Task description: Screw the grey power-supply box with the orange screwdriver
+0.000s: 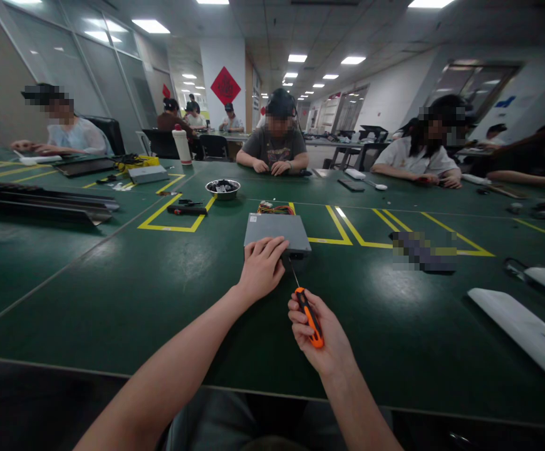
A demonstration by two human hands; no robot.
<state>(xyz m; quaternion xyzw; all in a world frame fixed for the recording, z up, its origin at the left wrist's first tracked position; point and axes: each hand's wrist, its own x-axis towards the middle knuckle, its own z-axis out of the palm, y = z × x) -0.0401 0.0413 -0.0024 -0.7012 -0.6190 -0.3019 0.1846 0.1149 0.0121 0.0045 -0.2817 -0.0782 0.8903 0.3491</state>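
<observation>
The grey computer power supply unit (277, 227) sits on the green tabletop (178, 326), set back from the near edge, with the left hand (263, 268) laid over the unit's near top edge, fingers slightly apart rather than wrapped round it. The right hand (331, 335) is clamped on the orange-and-black handle of a screwdriver (310, 318), whose shaft points at the unit's near face; whether its tip meets a screw is too small to tell. A skid looks the likeliest trouble — a slanted blade could slip, scratching the metal or jabbing the left hand close by. Light pressure might also let the unit slide towards the far edge. Counted: one power supply unit, one held screwdriver, one multicoloured cable bundle (277, 209) behind the unit, one steel bowl (224, 196) farther off, and two white casings (519, 329) at right.
</observation>
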